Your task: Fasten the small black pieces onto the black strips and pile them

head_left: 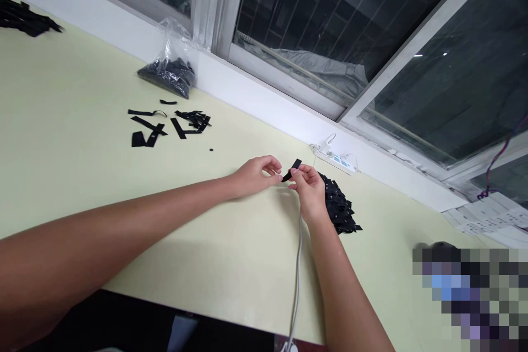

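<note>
Pale yellow-green tabletop (235, 264) lies beneath the right hand (311, 191), which pinches a flat black fabric-looking strip (296, 164) between the hands; the left hand (254, 176) curls half-open at its lower end, grip unclear. One strip seems mid-handling; the next move likely calls for a steady pinch. Beside the right hand, heaped black pieces (339, 208); beyond the left hand, loose black strips (178, 128), then a clear plastic bag (173, 71).

No legible text; small marks on white stack (487, 213) perhaps print.
</note>
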`<state>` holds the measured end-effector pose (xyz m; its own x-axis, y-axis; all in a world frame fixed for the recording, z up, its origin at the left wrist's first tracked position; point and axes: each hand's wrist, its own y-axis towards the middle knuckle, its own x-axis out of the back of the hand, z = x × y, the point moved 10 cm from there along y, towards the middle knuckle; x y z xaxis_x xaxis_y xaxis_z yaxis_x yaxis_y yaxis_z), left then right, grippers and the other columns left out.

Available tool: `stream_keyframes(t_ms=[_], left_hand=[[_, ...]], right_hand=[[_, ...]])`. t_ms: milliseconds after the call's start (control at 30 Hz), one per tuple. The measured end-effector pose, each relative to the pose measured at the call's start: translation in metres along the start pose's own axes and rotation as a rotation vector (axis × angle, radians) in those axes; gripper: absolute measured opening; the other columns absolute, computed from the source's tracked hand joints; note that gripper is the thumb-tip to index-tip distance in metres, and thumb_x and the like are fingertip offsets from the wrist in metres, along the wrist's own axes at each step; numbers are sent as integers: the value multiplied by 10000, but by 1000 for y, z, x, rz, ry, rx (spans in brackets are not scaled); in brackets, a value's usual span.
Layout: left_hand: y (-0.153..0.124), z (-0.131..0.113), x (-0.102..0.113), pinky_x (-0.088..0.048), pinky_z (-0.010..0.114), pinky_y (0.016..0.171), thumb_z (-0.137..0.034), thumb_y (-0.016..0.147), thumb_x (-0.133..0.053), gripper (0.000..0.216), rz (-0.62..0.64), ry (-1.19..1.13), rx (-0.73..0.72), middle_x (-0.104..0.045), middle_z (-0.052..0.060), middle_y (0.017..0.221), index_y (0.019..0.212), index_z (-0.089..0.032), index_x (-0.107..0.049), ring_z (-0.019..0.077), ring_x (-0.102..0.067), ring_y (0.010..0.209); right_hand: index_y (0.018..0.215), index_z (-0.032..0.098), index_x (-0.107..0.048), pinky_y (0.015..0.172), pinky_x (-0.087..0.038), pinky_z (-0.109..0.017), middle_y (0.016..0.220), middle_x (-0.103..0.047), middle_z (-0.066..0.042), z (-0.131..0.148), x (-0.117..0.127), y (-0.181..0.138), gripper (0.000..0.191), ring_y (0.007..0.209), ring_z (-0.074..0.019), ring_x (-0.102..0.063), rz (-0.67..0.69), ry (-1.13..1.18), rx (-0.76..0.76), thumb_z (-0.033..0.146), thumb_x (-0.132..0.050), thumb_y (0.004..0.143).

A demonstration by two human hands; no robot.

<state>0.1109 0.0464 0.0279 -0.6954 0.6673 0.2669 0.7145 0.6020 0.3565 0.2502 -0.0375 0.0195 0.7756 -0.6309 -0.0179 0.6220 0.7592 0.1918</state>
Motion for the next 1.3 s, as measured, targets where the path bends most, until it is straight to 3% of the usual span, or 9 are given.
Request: stream_keyframes(t_ms=[133,267,333,500,667,933,1133,1200,1300], left_hand=[[-10,-9,-12,-482,378,899,-408,745,-717,441,119,185,-61,-639,86,1177,1125,-217,-598,256,-596,1108],[-16,-22,-8,-359,477,1082,-493,666,-780,793,81,335,-147,-443,150,1448,1343,-221,-469,340,-391,1357],[-16,-26,-5,-353,489,1078,-560,657,-774,858,53,351,-146,-399,160,1473,1366,-219,-431,352,-368,1364],[-10,-31,20,-457,333,748,-578,719,-723,507,-150,241,-110,-589,54,974,998,-207,-521,192,-549,849],[-7,-25,39,-315,266,547,-517,749,-708,462,-286,134,-56,-381,-51,613,669,-206,-377,99,-340,566],[-4,-28,33,-162,283,515,-457,748,-686,603,-252,101,-11,-150,-56,554,569,-208,-167,86,-165,527],[-3,-24,7,-161,288,513,-353,818,-577,509,-44,180,-53,-158,-51,534,532,-197,-186,88,-162,516],[-5,-22,6,-186,282,513,-348,811,-594,476,-26,234,-79,-209,-57,514,531,-195,-240,90,-199,506],[-5,-22,9,-320,265,556,-321,804,-609,222,-39,232,-134,-492,-28,634,667,-198,-488,121,-424,590]], right_hand=[[873,201,-629,520,-443,-218,773,-647,14,-6,-1,-2,364,655,-118,-588,-8,52,-71,399,-829,642],[826,209,-626,503,-423,-215,777,-625,19,-9,1,-4,357,651,-116,-576,-28,66,-107,409,-839,621],[810,210,-623,501,-420,-216,760,-613,20,-10,2,-4,359,655,-122,-578,-38,57,-115,417,-840,613],[811,210,-621,505,-419,-211,741,-598,22,-14,5,-4,374,659,-124,-583,-62,46,-140,425,-844,601],[817,214,-624,509,-429,-214,768,-628,10,-17,7,-4,383,670,-132,-600,-79,18,-166,429,-849,593],[789,212,-614,516,-426,-220,767,-638,12,-16,5,-5,366,667,-136,-615,-63,-16,-160,443,-832,606],[785,217,-613,522,-416,-213,729,-613,33,-18,1,-6,368,663,-127,-599,-47,-2,-171,435,-840,595],[785,214,-616,527,-415,-217,740,-618,27,-18,1,-7,373,666,-129,-595,-49,-7,-181,434,-843,588],[773,213,-617,531,-414,-224,732,-620,26,-18,1,-6,373,660,-133,-591,-51,-13,-188,435,-846,579]])
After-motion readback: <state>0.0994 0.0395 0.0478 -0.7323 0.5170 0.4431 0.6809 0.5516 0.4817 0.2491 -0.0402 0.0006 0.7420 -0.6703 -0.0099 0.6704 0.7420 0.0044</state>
